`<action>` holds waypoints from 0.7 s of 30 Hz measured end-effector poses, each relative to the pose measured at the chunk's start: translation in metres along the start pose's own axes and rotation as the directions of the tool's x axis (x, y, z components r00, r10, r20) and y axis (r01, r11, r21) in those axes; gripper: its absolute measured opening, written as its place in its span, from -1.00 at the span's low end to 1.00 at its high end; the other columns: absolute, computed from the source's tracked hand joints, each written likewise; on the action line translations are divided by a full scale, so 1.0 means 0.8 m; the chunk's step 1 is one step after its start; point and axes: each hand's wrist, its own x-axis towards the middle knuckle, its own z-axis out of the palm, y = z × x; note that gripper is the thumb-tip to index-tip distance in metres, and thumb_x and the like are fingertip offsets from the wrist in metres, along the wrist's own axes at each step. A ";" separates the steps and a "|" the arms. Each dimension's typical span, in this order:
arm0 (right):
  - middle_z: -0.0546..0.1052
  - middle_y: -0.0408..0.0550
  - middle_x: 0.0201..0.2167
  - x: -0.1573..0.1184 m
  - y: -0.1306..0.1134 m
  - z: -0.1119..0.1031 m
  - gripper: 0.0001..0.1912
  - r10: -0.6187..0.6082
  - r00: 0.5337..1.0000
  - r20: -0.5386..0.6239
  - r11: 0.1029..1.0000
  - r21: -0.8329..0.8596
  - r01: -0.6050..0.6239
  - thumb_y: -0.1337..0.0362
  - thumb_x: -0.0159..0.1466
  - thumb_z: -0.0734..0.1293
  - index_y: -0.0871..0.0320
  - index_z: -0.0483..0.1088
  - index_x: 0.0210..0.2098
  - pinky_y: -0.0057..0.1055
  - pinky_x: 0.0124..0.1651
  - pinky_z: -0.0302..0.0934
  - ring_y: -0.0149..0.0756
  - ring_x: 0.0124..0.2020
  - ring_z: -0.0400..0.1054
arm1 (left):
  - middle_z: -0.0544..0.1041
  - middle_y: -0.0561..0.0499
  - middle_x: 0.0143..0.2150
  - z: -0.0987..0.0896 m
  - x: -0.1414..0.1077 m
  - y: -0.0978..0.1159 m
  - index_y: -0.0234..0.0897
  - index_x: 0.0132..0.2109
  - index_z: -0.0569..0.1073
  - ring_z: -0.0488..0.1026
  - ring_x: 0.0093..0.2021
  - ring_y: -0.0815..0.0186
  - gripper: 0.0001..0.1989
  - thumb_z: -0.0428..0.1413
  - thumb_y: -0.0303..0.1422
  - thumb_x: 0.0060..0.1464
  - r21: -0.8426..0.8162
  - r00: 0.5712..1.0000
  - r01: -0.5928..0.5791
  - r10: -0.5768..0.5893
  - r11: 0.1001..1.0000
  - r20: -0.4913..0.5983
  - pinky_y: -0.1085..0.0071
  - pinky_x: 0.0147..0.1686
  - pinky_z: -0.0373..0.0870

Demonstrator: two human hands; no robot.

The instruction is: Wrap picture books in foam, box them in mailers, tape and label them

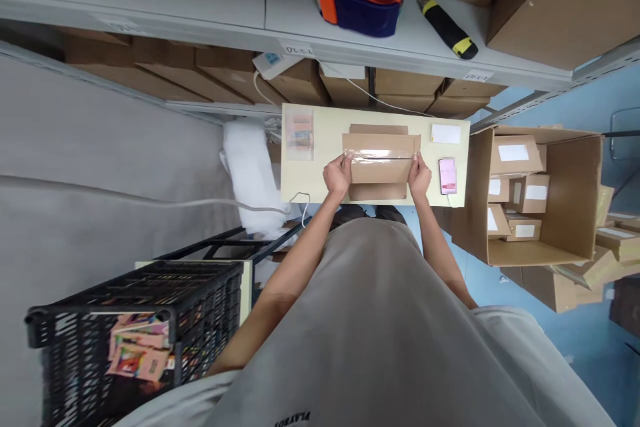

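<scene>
A brown cardboard box point(380, 172) lies on the pale yellow table point(320, 185), with clear shiny tape running across its middle seam. Flaps show along its far and near sides. My left hand point(339, 177) grips the box's left end, its fingers closed at the end of the tape strip. At the opposite end my right hand point(419, 177) is closed on the box's edge in the same way. To the right of it lie a phone point(448, 176) with a pink screen and a white label stack point(445, 134). A clear plastic packet point(299, 135) rests at the table's left.
Above the table, a metal shelf point(200, 10) holds an orange and blue tape dispenser point(357, 3) and a black and yellow utility knife point(447, 28). A large carton point(545, 253) with small labelled boxes stands right. A black crate point(205, 320) with colourful packets stands lower left.
</scene>
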 end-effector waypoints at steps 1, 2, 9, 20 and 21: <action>0.72 0.37 0.18 -0.002 -0.003 -0.006 -0.30 -0.010 1.000 0.010 1.000 0.010 0.010 0.10 0.65 -0.02 0.36 0.40 0.51 -0.18 0.19 0.50 0.04 0.17 0.66 | 0.77 -0.24 -0.11 -0.005 0.001 -0.001 -0.25 -0.07 0.68 0.67 -0.02 -0.02 -0.57 0.01 -0.11 0.57 0.014 1.000 -0.003 0.003 1.000 -0.011 0.28 -0.04 0.42; 0.73 0.37 0.15 -0.004 -0.007 -0.013 -0.29 -0.032 0.999 0.018 0.999 0.024 0.031 0.08 0.65 -0.03 0.38 0.41 0.50 -0.19 0.16 0.51 0.04 0.15 0.67 | 0.76 -0.23 -0.12 -0.011 0.002 -0.003 -0.25 -0.08 0.68 0.67 -0.03 -0.02 -0.57 0.00 -0.12 0.57 0.018 1.000 -0.020 0.020 1.000 -0.013 0.28 -0.05 0.42; 0.59 0.24 0.27 -0.025 -0.033 -0.071 -0.38 -0.248 0.951 -0.186 0.954 0.122 0.273 -0.07 0.63 0.14 0.12 0.60 0.36 -0.06 0.31 0.51 0.00 0.34 0.51 | 0.65 -0.25 0.15 -0.077 0.007 -0.032 -0.26 0.12 0.62 0.59 0.21 0.06 -0.53 -0.08 -0.06 0.59 -0.083 0.950 -0.311 0.305 0.947 -0.073 0.22 0.24 0.53; 0.70 0.18 0.16 -0.046 0.031 -0.007 -0.63 -0.040 0.979 0.199 0.974 0.225 -0.006 0.25 0.48 0.23 0.16 0.61 0.11 -0.18 0.19 0.57 -0.11 0.09 0.63 | 0.73 -0.21 0.12 -0.038 -0.019 -0.113 -0.21 -0.13 0.66 0.66 0.16 0.06 -0.78 0.10 -0.40 0.25 -0.105 0.999 -0.037 0.037 0.994 0.003 0.21 0.27 0.55; 0.73 0.16 0.09 -0.047 0.038 0.001 -0.65 -0.014 0.972 0.233 0.974 0.222 -0.040 0.25 0.47 0.22 0.17 0.60 0.06 -0.19 0.18 0.55 -0.14 0.02 0.65 | 0.74 -0.21 0.11 -0.033 -0.019 -0.120 -0.22 -0.13 0.68 0.67 0.17 0.05 -0.76 0.10 -0.43 0.21 -0.116 1.000 0.000 0.001 0.993 0.013 0.20 0.28 0.55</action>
